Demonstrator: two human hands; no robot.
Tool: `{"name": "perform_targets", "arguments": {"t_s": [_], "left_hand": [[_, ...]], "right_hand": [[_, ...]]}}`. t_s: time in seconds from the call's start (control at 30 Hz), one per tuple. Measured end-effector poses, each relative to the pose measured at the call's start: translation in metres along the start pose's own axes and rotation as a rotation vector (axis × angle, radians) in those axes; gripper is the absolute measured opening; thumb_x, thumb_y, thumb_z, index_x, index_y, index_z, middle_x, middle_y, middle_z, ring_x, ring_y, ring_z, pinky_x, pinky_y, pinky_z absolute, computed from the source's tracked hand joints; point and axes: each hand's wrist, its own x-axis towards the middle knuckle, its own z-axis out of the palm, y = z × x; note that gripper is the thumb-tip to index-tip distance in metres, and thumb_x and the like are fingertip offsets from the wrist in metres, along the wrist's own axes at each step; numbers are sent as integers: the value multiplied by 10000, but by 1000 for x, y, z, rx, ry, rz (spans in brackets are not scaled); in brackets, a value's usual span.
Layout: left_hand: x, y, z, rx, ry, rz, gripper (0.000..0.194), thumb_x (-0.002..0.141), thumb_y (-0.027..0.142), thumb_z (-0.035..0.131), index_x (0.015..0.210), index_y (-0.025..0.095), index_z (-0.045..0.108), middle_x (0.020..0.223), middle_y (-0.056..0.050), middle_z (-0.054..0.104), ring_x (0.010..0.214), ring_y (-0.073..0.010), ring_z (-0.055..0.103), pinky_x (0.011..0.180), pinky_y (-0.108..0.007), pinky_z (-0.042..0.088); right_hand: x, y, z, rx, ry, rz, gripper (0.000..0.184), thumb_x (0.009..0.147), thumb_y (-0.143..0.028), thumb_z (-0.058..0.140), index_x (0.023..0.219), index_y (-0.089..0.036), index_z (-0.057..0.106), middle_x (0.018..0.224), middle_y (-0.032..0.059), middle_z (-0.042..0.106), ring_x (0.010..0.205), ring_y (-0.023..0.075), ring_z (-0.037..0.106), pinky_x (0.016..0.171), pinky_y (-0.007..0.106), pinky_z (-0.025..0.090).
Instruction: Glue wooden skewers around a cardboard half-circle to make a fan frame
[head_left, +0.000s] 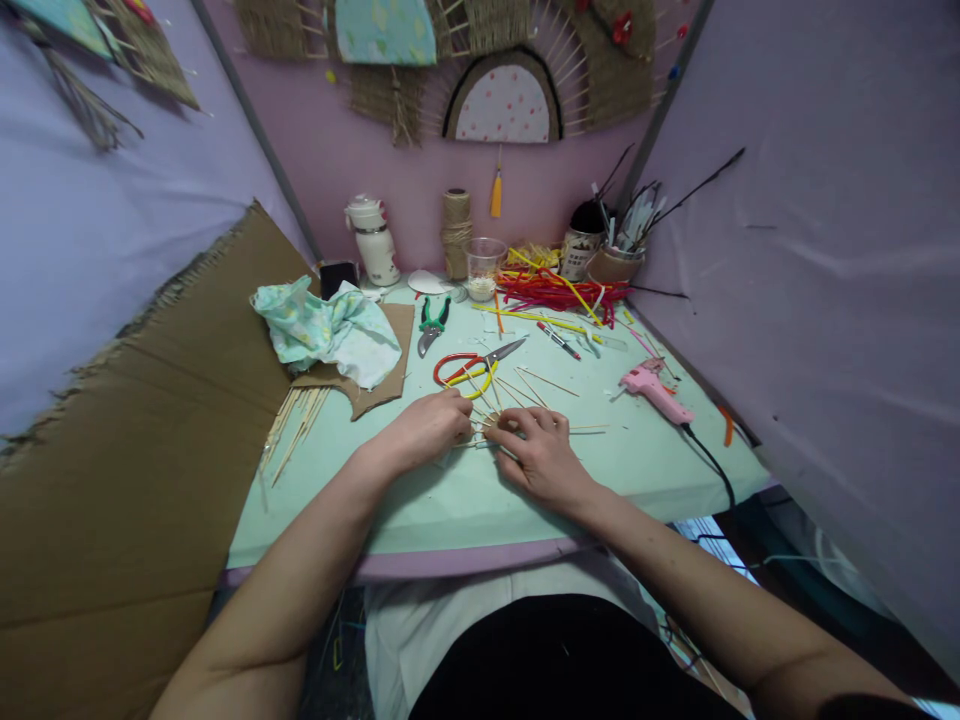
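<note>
Observed sticks [489,418] radiating at mid-table [420,515], between left hand [446,425] and right hand [536,445]. Noted left hand with fingers bunched shut at the fan's left; cannot confirm a stick in the pinch. Noted right hand curled over the fan's right side, fingertips at the centre; cannot tell whether pinching. Found scissors [491,362] just beyond, pruner [431,325] farther back, glue gun [656,392] at right, cloth [326,330] on cardboard [386,372] at left.

Both hands [495,437] touch thin sticks [510,392] fanned out on the table [420,515], near scissors [487,366].
</note>
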Motion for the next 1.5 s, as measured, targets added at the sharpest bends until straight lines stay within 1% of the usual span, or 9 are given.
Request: {"name": "perform_targets", "arguments": {"t_s": [0.37, 0.57, 0.63, 0.73, 0.87, 0.97, 1.07, 1.27, 1.5], "left_hand": [[0, 1, -1, 16, -4, -9, 252, 879, 120, 547, 662, 158, 667, 754, -56, 601, 766, -181, 524, 654, -277, 367], [-1, -6, 2, -56, 35, 20, 231, 873, 117, 533, 729, 160, 709, 790, -62, 616, 800, -178, 562, 713, -275, 426], [-3, -11, 2, -147, 110, 61, 202, 877, 137, 542, 832, 165, 737, 834, -64, 632, 814, -170, 583, 740, -270, 453], [-6, -17, 0, -284, 364, 53, 198, 908, 198, 544, 944, 177, 738, 897, -67, 661, 864, -165, 612, 795, -279, 484], [-8, -22, -3, -324, 729, -146, 177, 910, 237, 560, 909, 188, 730, 883, -57, 675, 843, -159, 626, 785, -287, 500], [-8, -25, -3, -310, 900, -279, 160, 895, 221, 571, 890, 190, 728, 850, -47, 670, 811, -150, 619, 758, -274, 499], [-9, -27, -3, -284, 1038, -332, 144, 881, 205, 584, 887, 186, 728, 816, -32, 661, 753, -133, 592, 699, -256, 485], [-10, -30, -6, -228, 1223, -429, 140, 885, 216, 577, 887, 189, 715, 781, -12, 642, 737, -127, 570, 689, -256, 480], [-9, -31, -4, -219, 1213, -437, 160, 889, 206, 554, 937, 194, 706, 813, -15, 643, 749, -127, 570, 694, -254, 483]], "right_hand": [[0, 1, 1, 16, 7, -3, 273, 929, -280, 548, 1175, -303, 664, 1221, 65, 618, 1114, 251, 447, 923, 440, 268], [-1, 1, 2, 45, 34, 29, 301, 913, -298, 560, 1202, -288, 641, 1248, 91, 570, 1149, 266, 439, 952, 439, 283], [-3, 2, 3, 76, 73, 50, 345, 903, -300, 559, 1240, -245, 606, 1241, 111, 552, 1146, 267, 447, 960, 433, 298], [-5, 3, 3, 120, 133, 66, 376, 890, -283, 544, 1254, -192, 555, 1213, 129, 544, 1138, 270, 461, 970, 433, 312], [-6, 4, 3, 139, 157, 70, 345, 881, -262, 528, 1221, -205, 535, 1194, 122, 547, 1139, 275, 472, 973, 436, 311], [-5, 4, 3, 135, 162, 72, 324, 883, -265, 521, 1200, -197, 533, 1186, 120, 549, 1135, 272, 474, 969, 431, 311], [-5, 4, 4, 135, 172, 71, 318, 882, -266, 520, 1190, -187, 534, 1183, 124, 550, 1137, 273, 470, 967, 430, 311], [-5, 4, 4, 147, 163, 89, 339, 885, -274, 524, 1215, -198, 533, 1204, 125, 544, 1154, 278, 465, 980, 439, 309], [-5, 4, 4, 128, 158, 93, 349, 891, -276, 526, 1231, -201, 550, 1206, 124, 538, 1152, 278, 461, 976, 442, 321]]}}
